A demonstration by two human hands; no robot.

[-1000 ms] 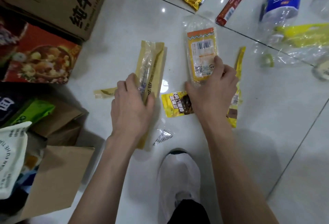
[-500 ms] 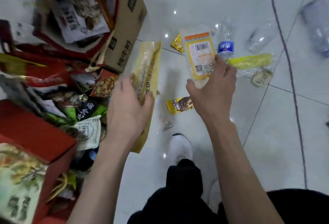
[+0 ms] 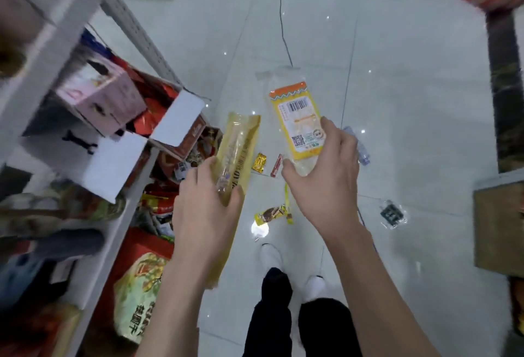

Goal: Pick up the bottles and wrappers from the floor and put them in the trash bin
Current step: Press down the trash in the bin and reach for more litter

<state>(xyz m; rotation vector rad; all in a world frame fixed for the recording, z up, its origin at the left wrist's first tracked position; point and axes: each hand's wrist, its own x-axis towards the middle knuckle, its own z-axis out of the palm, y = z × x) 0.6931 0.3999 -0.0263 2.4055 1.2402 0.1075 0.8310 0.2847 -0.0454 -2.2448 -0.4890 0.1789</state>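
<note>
I am standing over the pale tiled floor (image 3: 397, 101), holding one wrapper in each hand. My left hand (image 3: 207, 214) is gripping the lower part of a long yellow wrapper (image 3: 241, 146) with a clear strip down its middle; the dark lettering along its edge is showing only partly, something like "AO", and I cannot make out the rest. My right hand (image 3: 323, 183) is pinching a clear wrapper with an orange-and-yellow label (image 3: 296, 118), which is carrying a barcode near the top and a QR code lower down; the small print is too blurred to read.

To my left, open cardboard boxes (image 3: 181, 129) are sitting beside a white shelf frame (image 3: 133, 27), stuffed with red and mixed packaging. A red bag (image 3: 139, 288) nearer me is showing yellow-green artwork and Chinese characters I cannot read.

Still lying on the floor are a small gold wrapper (image 3: 260, 162), a thin red wrapper (image 3: 276, 165), a yellow snack wrapper (image 3: 273, 214) near my white shoes (image 3: 270, 257), a dark packet (image 3: 392, 214) off to the right, and a clear bottle (image 3: 360, 146) partly hidden behind my right hand.
</note>
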